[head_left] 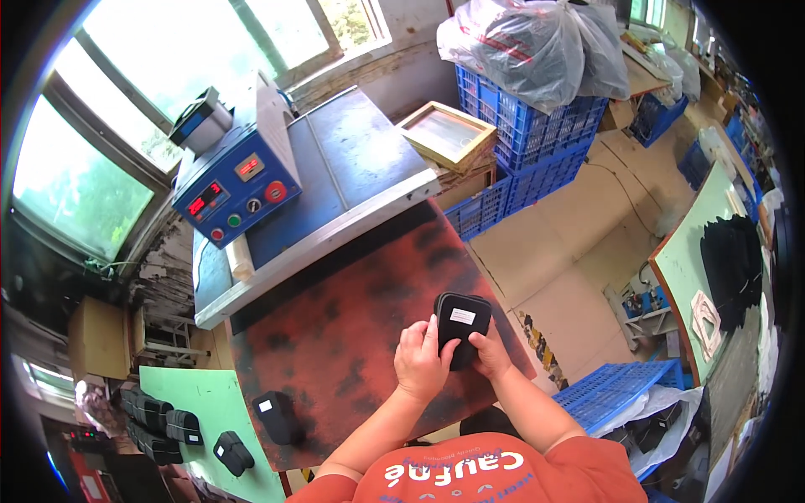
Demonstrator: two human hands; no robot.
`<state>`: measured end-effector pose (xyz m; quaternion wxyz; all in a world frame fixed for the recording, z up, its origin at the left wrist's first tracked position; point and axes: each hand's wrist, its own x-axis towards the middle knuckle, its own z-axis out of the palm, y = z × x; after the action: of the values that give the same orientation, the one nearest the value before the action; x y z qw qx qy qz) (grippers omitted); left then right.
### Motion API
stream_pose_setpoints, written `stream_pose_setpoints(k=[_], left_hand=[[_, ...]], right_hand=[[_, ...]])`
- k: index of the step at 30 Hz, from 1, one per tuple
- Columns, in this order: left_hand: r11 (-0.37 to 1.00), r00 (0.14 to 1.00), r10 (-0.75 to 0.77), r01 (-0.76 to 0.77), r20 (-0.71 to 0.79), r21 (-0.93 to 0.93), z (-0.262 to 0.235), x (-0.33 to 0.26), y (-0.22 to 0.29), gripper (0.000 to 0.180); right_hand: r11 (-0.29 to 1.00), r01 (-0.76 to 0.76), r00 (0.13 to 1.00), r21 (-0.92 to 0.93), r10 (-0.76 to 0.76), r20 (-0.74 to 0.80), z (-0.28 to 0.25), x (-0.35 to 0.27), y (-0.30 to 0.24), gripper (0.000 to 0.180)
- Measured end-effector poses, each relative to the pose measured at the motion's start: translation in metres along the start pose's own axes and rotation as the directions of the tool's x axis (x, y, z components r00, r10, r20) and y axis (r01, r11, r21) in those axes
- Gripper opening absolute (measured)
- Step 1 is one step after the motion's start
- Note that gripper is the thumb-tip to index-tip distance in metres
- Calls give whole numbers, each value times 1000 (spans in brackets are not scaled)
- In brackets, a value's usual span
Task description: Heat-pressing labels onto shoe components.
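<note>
Both hands met on 1 black case (pixel 463 327) above the near right part of the mottled red-and-black tabletop (pixel 335 335). The left hand (pixel 422 362) wrapped the case's left edge and lower corner, its grip closed on the case with the thumb lying up the side. The right hand (pixel 489 352) closed its grip on the lower right corner, fingers tucked beneath. Held this way, the face with the small white label (pixel 463 316) was tilted up toward the wearer, probably so that face could be checked. The case looked thick, as though 2 layers lay together, though I could not tell for sure.

To the left of the grip and nearer the person, 1 more black case (pixel 277 417) with a white label lay on the tabletop, within easy reach of the left hand. Farther left of it, on a green board (pixel 205 398), lay about 4 dark cases (pixel 233 453), grouped as if put aside.

Well beyond the grip stood 1 blue control box (pixel 237 189) on a grey-blue machine bed. Beyond and to the right sat 1 wooden frame (pixel 447 134) beside stacked blue crates (pixel 528 134), topped by 1 clear plastic bag (pixel 537 46).
</note>
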<state>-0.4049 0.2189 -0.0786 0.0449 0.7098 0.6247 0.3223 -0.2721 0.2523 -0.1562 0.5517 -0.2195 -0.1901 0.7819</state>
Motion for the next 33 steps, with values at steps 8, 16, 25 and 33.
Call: stream_pose_setpoints(k=[8, 16, 25, 33], left_hand=[[961, 964, 179, -214, -197, -173, 32, 39, -2, 19], [511, 749, -661, 493, 45, -704, 66, 82, -68, 12], [642, 748, -662, 596, 43, -483, 100, 158, -180, 22], [608, 837, -292, 536, 463, -586, 46, 93, -73, 21]], right_hand=[[970, -120, 990, 213, 132, -45, -19, 4, -16, 74], [957, -153, 988, 247, 141, 65, -30, -10, -22, 79], [911, -321, 944, 259, 288, 160, -15, -16, -41, 68], [981, -153, 968, 119, 173, -181, -5, -2, -41, 60]])
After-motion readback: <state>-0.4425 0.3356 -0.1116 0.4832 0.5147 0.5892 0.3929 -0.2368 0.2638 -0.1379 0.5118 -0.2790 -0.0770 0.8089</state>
